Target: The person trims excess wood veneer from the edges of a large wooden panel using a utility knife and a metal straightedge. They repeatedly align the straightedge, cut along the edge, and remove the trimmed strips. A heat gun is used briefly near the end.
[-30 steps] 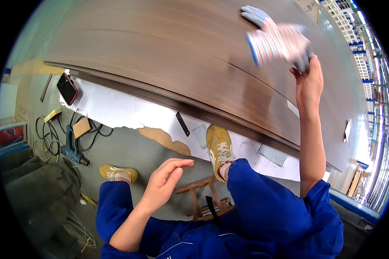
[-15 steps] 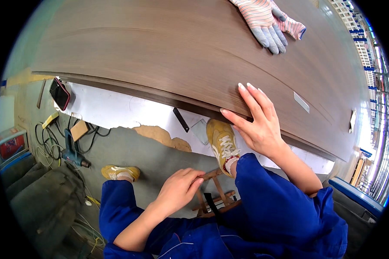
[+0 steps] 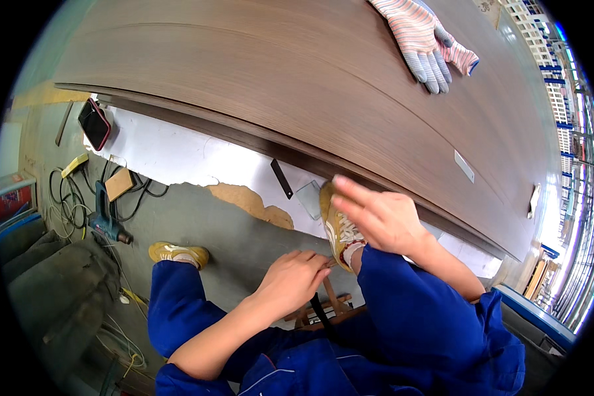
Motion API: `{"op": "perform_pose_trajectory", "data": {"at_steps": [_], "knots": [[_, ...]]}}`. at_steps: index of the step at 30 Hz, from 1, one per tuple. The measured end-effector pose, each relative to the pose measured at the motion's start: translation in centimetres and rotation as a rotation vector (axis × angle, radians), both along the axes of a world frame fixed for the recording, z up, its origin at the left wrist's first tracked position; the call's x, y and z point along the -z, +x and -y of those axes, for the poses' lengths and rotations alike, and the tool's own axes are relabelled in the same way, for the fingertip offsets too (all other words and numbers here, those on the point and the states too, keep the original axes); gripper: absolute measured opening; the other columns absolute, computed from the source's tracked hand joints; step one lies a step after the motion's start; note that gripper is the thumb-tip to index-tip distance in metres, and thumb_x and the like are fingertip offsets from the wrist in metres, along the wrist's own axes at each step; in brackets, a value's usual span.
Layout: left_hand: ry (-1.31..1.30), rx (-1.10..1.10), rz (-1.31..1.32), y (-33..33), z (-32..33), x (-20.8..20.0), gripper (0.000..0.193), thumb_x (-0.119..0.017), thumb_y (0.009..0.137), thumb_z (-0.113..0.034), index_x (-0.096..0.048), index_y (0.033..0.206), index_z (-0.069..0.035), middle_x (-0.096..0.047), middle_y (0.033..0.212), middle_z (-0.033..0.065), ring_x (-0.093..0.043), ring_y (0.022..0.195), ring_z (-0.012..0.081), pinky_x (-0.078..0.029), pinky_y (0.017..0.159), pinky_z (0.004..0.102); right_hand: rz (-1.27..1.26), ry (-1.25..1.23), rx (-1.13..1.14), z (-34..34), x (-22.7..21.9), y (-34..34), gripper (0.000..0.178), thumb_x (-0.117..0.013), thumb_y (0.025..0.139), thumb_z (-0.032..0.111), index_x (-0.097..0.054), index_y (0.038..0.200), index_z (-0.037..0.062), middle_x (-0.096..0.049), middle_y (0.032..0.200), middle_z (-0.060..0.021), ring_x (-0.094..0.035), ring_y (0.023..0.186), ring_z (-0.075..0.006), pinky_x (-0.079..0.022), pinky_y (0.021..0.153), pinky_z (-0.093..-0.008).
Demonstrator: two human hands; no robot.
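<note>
My right hand (image 3: 381,219) is lifted just in front of the edge of a brown wood-grain panel (image 3: 257,72), above my yellow shoe (image 3: 336,228). Its fingers are stretched out, slightly blurred, and hold nothing. Lower and to the left, my left hand (image 3: 292,285) is loosely bent, back upward, with its fingertips at the end of a wooden stool (image 3: 330,290). Nothing shows in it, and whether it touches the wood I cannot tell. Striped work gloves (image 3: 419,46) with grey fingertips lie on the panel, as does a small pale label (image 3: 464,166).
White sheeting (image 3: 198,155) under the panel bears a dark metal strip (image 3: 282,179), a clear square piece (image 3: 309,199) and a phone (image 3: 95,124). A heat gun (image 3: 107,221) and tangled cables (image 3: 69,211) lie on the floor at left. Dark matting (image 3: 66,290) is heaped nearby.
My right hand has come off the panel and drawn back toward my knee. My left hand has moved right and slightly forward, closer to the stool's end. The view has shifted a little.
</note>
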State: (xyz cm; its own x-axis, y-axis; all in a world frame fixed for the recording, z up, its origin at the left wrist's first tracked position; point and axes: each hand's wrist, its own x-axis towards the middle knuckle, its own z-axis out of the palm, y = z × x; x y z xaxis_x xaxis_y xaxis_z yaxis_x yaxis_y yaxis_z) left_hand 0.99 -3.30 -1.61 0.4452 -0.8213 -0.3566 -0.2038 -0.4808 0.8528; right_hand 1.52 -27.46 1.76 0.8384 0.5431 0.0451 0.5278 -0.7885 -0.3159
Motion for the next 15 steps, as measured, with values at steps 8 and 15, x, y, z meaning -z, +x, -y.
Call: {"op": "perform_pose_trajectory", "data": {"at_steps": [8,15], "knots": [[0.037,0.032,0.007,-0.3,-0.2,0.5,0.022,-0.056,0.095,-0.021,-0.065,0.105,-0.004,-0.064,0.099,0.0145,-0.061,0.094,0.0338,-0.049,0.085,0.0423,-0.003,0.188,0.26,-2.2,-0.2,1.3,0.037,-0.069,0.077,0.005,-0.062,0.113,0.0034,-0.056,0.132,-0.0118,-0.066,0.071,-0.021,-0.052,0.058,-0.0305],[0.045,0.024,0.013,0.0,-0.2,0.1,0.022,-0.056,0.094,-0.021,-0.065,0.106,-0.004,-0.064,0.098,0.0151,-0.06,0.095,0.0346,-0.048,0.085,0.0426,-0.211,0.305,0.059,-1.5,-0.2,0.3,0.024,-0.067,0.076,0.003,-0.064,0.1,0.0055,-0.065,0.091,-0.0092,-0.065,0.075,-0.0214,-0.049,0.058,-0.0295]]}}
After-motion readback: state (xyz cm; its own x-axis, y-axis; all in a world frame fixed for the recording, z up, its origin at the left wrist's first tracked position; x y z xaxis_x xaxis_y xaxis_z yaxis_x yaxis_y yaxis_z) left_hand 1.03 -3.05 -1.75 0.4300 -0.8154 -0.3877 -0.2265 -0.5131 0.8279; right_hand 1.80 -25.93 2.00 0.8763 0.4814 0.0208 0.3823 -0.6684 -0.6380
